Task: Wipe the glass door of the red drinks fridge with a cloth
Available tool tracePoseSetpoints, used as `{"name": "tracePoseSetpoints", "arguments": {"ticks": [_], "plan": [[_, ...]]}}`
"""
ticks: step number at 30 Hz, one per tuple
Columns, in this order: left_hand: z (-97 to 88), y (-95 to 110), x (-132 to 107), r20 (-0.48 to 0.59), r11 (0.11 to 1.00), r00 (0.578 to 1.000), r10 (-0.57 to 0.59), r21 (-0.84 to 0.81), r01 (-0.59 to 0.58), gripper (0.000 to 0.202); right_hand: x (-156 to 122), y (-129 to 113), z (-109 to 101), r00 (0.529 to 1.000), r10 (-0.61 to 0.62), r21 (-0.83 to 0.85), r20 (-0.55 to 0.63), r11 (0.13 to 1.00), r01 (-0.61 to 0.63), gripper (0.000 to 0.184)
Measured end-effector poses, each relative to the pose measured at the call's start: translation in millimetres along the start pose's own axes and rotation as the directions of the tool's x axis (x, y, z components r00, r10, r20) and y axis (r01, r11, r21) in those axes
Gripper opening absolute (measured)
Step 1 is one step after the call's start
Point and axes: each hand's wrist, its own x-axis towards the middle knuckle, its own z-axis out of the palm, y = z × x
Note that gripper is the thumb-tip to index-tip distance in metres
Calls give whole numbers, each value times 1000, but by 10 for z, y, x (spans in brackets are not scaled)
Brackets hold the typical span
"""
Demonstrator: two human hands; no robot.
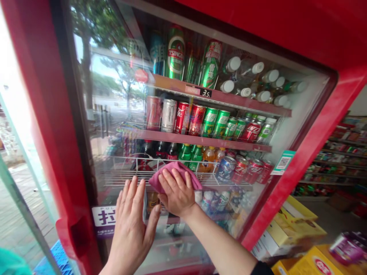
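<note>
My right hand (176,193) presses a pink cloth (174,172) flat against the glass door (114,114) of a red drinks fridge (43,114). Its fingers lie spread over the cloth, which shows above and to both sides of them. My left hand (132,223) rests open on the glass just to the left, fingers together and pointing up, beside a purple and white sticker (103,219). Behind the glass stand shelves of cans (197,118) and bottles (252,82).
The fridge's red frame (304,152) slants down on the right. Yellow cartons (292,229) are stacked at the lower right, with shop shelves (338,152) behind. At the far left a glass pane (17,179) shows the street, and a blue crate (56,261) sits below.
</note>
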Motion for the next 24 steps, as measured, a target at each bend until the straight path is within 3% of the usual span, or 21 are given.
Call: {"name": "tracePoseSetpoints", "arguments": {"ticks": [4, 8, 14, 19, 24], "plan": [[-12, 43, 35, 21, 1000, 1000, -4, 8, 4, 81, -375, 467, -232, 998, 55, -35, 18, 998, -54, 54], [-41, -3, 4, 50, 1000, 998, -25, 9, 25, 82, -556, 626, -311, 991, 130, -117, 36, 985, -125, 62], [-107, -183, -161, 61, 998, 996, -59, 33, 57, 84, -410, 219, -139, 961, 275, -195, -6, 943, -271, 78], [-218, -333, -204, 34, 996, 996, -83, 22, 82, 84, -168, -164, 30, 975, 223, -136, 27, 967, -217, 74], [-315, -457, -235, 7, 997, 997, -82, 7, 82, 84, 42, -397, 137, 984, 177, -123, 21, 977, -173, 68]]}}
